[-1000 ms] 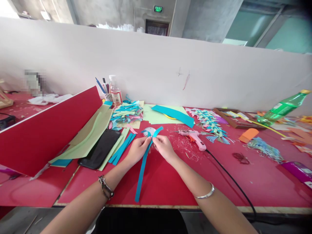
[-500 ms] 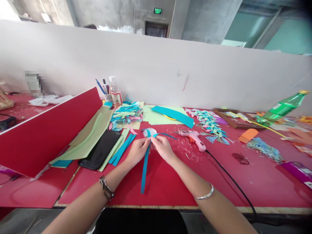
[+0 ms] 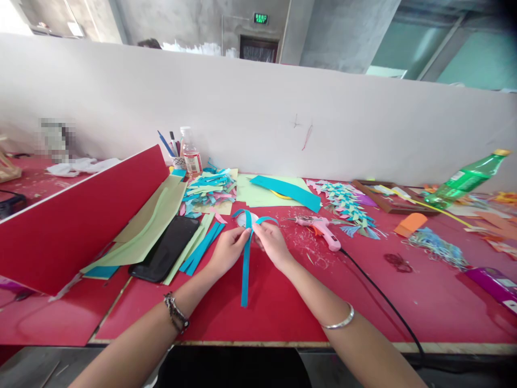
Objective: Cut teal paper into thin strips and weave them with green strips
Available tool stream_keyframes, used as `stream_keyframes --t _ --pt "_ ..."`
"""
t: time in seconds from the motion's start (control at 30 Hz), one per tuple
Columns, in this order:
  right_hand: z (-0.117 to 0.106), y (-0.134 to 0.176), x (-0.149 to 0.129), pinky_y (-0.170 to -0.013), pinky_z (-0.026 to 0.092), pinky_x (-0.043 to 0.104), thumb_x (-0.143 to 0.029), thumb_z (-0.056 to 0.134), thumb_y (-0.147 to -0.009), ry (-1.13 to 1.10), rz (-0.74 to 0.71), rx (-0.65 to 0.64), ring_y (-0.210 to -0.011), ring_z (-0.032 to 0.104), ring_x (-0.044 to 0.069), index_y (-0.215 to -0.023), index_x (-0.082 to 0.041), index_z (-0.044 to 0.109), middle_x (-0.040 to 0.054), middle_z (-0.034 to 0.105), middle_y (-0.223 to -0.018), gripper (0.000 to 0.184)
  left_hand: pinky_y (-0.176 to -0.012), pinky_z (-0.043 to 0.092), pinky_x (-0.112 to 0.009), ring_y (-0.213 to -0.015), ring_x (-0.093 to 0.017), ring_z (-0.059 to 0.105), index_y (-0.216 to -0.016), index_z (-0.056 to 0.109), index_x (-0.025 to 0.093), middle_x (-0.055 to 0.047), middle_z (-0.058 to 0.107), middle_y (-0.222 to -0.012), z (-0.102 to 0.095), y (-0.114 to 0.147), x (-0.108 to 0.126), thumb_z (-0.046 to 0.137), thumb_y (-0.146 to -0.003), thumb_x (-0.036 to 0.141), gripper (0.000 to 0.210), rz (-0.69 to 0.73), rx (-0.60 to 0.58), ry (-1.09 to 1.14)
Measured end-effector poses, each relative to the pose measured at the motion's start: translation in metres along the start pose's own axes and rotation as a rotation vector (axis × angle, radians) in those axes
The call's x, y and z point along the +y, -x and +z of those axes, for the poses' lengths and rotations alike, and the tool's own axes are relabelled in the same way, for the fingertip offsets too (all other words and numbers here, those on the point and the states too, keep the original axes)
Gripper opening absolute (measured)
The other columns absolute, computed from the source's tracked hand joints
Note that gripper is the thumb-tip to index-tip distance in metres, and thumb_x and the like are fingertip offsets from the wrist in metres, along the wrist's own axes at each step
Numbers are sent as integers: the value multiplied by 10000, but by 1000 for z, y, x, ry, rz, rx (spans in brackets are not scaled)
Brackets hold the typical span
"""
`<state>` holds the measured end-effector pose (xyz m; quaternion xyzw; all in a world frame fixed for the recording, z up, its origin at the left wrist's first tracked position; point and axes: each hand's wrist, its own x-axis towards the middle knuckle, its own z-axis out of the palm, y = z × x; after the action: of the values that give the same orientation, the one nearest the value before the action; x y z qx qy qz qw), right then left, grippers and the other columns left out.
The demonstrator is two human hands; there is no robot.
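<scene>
Between my two hands is a blue paper strip (image 3: 245, 275), crossed or folded where my fingertips meet. One long end hangs down toward me, and shorter curved ends rise above my fingers. My left hand (image 3: 230, 249) pinches it from the left, thumb on top. From the other side my right hand (image 3: 273, 243) pinches the same spot. Just beyond the fingertips lies a round white disc (image 3: 242, 218), partly covered by the strip. A pink hot glue gun (image 3: 319, 227) rests to the right of my right hand.
Left of my hands lie blue strips (image 3: 203, 248), pale green strips and a black phone (image 3: 166, 250). Behind are a heap of cut paper strips (image 3: 210, 191) and a clear bottle (image 3: 191, 153). A woven paper piece (image 3: 345, 205) and a tilted green bottle (image 3: 468, 180) are at right.
The strip's hanging end has swung slightly right and up. Its right upper end has shortened and curls more. Both hands stay nearly in place.
</scene>
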<state>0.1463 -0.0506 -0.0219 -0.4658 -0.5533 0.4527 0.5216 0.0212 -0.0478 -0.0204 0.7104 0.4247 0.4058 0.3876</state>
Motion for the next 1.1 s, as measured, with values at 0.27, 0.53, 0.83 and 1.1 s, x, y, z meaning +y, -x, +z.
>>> stream_keyframes --t 0.27,0.53,0.83,1.1 --pt "0 0 5 -360 175 200 -393 455 -725 -18 -2 -57 -354 242 50 -533 -190 362 -87 274 -408 294 -471 249 -193 -502 -81 315 -580 425 149 46 348 -518 -3 -2 -1 359 -801 387 331 8 113 -3" --pt "1 2 -3 -368 209 203 -389 434 -748 -27 -17 -67 -355 286 57 -532 -193 359 -81 295 -403 302 -439 261 -191 -451 -79 349 -533 430 144 42 391 -467 0 1 2 343 -799 423 395 -30 13 27" --pt "3 3 -2 -374 234 199 -363 453 -744 -64 -48 -134 -363 306 58 -537 -197 357 -78 313 -405 282 -431 239 -194 -437 -75 329 -516 432 147 48 376 -437 2 3 4 348 -810 399 397 -3 94 12" --pt "6 3 -2 -347 220 196 -323 438 -719 -67 -9 -69 -327 283 50 -501 -194 345 -83 309 -370 270 -436 237 -196 -444 -73 312 -520 384 158 51 351 -453 1 1 1 344 -803 416 385 -28 164 39"
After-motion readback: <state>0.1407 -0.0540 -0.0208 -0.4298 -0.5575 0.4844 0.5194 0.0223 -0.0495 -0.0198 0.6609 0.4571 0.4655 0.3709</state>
